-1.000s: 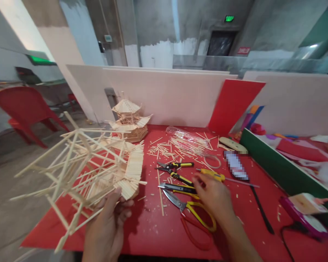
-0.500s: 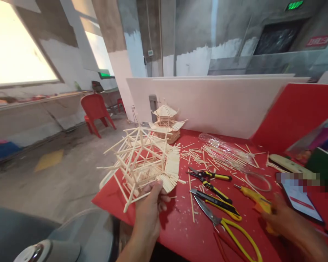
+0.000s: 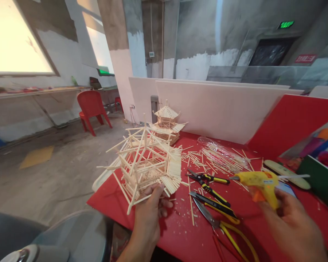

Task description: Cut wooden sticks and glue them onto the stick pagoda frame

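My left hand (image 3: 150,205) is closed on the lower edge of a pagoda-like stick model (image 3: 146,160), an open frame of pale wooden sticks with a slatted roof skirt on its right side. The fingertips under the model are partly hidden. On the right, my right hand (image 3: 292,222) grips a yellow hot glue gun (image 3: 262,182) by its handle, above the table. Its nozzle points left, and a translucent glue stick (image 3: 293,176) pokes out of its back. Behind the held frame stands another stick pagoda (image 3: 166,122) with tiered roofs.
On the red table (image 3: 177,233) lie pruning shears (image 3: 207,182), a utility knife (image 3: 213,203), yellow-handled scissors (image 3: 215,222) and loose sticks (image 3: 196,160). A plastic bag of sticks (image 3: 224,154) lies farther back. White boards (image 3: 207,109) stand behind; a phone (image 3: 287,189) is partly covered.
My right hand has lifted the glue gun from low over the table, and the gun now shows clearly with its nozzle leftward. My left hand keeps its grip on the model, which has barely shifted.
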`<state>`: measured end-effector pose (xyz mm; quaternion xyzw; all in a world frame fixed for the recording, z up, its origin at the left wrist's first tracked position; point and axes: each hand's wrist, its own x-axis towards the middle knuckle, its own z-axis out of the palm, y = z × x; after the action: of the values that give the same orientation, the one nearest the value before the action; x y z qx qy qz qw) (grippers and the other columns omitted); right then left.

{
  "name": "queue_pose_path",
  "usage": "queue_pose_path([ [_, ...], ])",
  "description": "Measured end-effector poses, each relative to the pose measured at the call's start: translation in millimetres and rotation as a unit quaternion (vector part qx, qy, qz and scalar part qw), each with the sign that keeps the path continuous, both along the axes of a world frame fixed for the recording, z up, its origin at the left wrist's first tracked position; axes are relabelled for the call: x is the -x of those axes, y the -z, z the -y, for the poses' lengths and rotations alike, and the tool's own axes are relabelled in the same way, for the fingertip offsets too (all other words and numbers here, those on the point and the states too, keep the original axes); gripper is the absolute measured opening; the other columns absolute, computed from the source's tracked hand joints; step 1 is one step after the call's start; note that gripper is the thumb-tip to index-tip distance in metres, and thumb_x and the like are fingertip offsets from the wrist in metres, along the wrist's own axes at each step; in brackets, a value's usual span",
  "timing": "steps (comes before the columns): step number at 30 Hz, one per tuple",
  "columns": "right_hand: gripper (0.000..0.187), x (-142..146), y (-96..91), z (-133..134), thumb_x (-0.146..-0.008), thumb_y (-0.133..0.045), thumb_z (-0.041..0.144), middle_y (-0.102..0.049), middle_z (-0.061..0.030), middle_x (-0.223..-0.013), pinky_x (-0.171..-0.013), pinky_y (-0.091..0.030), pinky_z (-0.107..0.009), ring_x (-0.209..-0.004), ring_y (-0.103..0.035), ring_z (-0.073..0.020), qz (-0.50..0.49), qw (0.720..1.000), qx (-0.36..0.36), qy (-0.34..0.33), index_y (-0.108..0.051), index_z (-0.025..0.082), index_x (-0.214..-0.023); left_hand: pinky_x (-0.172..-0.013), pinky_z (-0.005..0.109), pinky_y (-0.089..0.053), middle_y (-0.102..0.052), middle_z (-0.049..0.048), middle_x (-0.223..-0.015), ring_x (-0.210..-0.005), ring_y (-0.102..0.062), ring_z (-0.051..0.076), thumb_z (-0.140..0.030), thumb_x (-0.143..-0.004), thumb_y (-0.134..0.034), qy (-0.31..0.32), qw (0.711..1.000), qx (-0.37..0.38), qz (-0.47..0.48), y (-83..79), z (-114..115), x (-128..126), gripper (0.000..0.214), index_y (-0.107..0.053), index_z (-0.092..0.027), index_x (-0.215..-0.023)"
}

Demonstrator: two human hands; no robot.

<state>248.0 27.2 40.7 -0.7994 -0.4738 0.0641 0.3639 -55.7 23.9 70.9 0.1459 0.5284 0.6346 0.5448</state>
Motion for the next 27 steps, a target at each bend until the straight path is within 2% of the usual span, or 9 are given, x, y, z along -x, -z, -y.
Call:
queue_pose_path([
  [2,0.062,38,-18.7,-2,-0.070,-0.057,0.059,-0.071,-0.0133,-0.101,-0.061,-0.053,-0.035,-0.077,-0.069,-0.0274,-0.075,0.990,-0.039,-0.113,-0.052,0.023,-0.120,-0.034,0.015,-0.034,-0.062,-0.0026,-0.056,-0.041,-0.056,0.009,-0.031,-0.065,-0.080,0.002,1.000,-0.020,-0.001,1.3,0,1,0.025,-0.062,-0.015,-0.072],
  [3,0.057,56,-26.7,-3,-0.074,-0.055,0.055,-0.071,-0.0125,-0.102,-0.062,-0.052,-0.034,-0.079,-0.069,-0.0264,-0.073,0.985,-0.044,-0.150,-0.051,0.023,-0.120,-0.035,0.015,-0.034,-0.062,-0.0023,-0.056,-0.042,-0.056,0.009,-0.032,-0.065,-0.080,0.005,1.000,-0.029,0.000,2.2,1,2,0.025,-0.062,-0.015,-0.070],
  [6,0.040,103,-45.3,-4,-0.078,-0.051,0.046,-0.069,-0.0083,-0.081,-0.054,-0.046,-0.032,-0.063,-0.063,-0.0222,0.035,0.977,-0.070,-0.199,-0.055,0.021,-0.109,-0.035,0.016,-0.034,-0.060,-0.0016,-0.053,-0.043,-0.056,0.009,-0.032,-0.062,-0.081,0.018,0.999,-0.033,0.005,4.7,0,7,0.026,-0.062,-0.014,-0.065],
  [9,0.035,134,-54.9,-4,-0.082,-0.051,0.048,-0.066,-0.0074,-0.079,-0.057,-0.046,-0.032,-0.065,-0.061,-0.0219,0.141,0.948,-0.115,-0.260,-0.054,0.019,-0.102,-0.035,0.016,-0.034,-0.060,-0.0017,-0.051,-0.042,-0.054,0.009,-0.031,-0.061,-0.080,0.026,0.999,-0.025,0.017,5.6,0,11,0.025,-0.062,-0.015,-0.064],
  [11,0.041,146,-55.3,-4,-0.084,-0.051,0.056,-0.065,-0.0093,-0.084,-0.061,-0.046,-0.033,-0.071,-0.062,-0.0231,0.206,0.930,-0.151,-0.265,-0.054,0.018,-0.100,-0.035,0.015,-0.033,-0.060,-0.0017,-0.052,-0.041,-0.053,0.008,-0.030,-0.061,-0.080,0.028,0.999,-0.022,0.028,4.9,0,12,0.024,-0.063,-0.014,-0.065],
  [14,0.048,156,-49.6,-8,-0.086,-0.050,0.063,-0.065,-0.0098,-0.083,-0.059,-0.043,-0.032,-0.068,-0.061,-0.0222,0.297,0.910,-0.196,-0.211,-0.056,0.017,-0.095,-0.035,0.015,-0.032,-0.060,-0.0020,-0.051,-0.040,-0.052,0.007,-0.030,-0.061,-0.080,0.029,0.999,-0.019,0.040,3.9,1,11,0.023,-0.065,-0.014,-0.068],
  [18,0.037,161,-43.4,-12,-0.091,-0.050,0.051,-0.066,-0.0090,-0.080,-0.057,-0.040,-0.029,-0.066,-0.061,-0.0204,0.392,0.876,-0.225,-0.168,-0.058,0.014,-0.094,-0.035,0.015,-0.032,-0.060,-0.0023,-0.051,-0.039,-0.051,0.007,-0.031,-0.062,-0.081,0.031,0.998,-0.018,0.048,5.2,2,10,0.025,-0.066,-0.013,-0.072],
  [21,0.032,163,-44.3,-13,-0.092,-0.051,0.045,-0.068,-0.0092,-0.085,-0.062,-0.040,-0.029,-0.072,-0.063,-0.0207,0.419,0.862,-0.229,-0.170,-0.058,0.014,-0.098,-0.036,0.015,-0.032,-0.060,-0.0029,-0.051,-0.040,-0.053,0.007,-0.031,-0.061,-0.081,0.033,0.998,-0.020,0.054,6.5,2,10,0.026,-0.064,-0.014,-0.069],
  [27,0.021,165,-45.4,-14,-0.093,-0.051,0.035,-0.067,-0.0067,-0.084,-0.068,-0.041,-0.029,-0.072,-0.061,-0.0190,0.411,0.855,-0.241,-0.206,-0.060,0.016,-0.098,-0.035,0.015,-0.031,-0.058,-0.0037,-0.049,-0.038,-0.052,0.007,-0.033,-0.063,-0.080,0.037,0.998,-0.020,0.052,8.9,1,11,0.026,-0.062,-0.015,-0.069],
])
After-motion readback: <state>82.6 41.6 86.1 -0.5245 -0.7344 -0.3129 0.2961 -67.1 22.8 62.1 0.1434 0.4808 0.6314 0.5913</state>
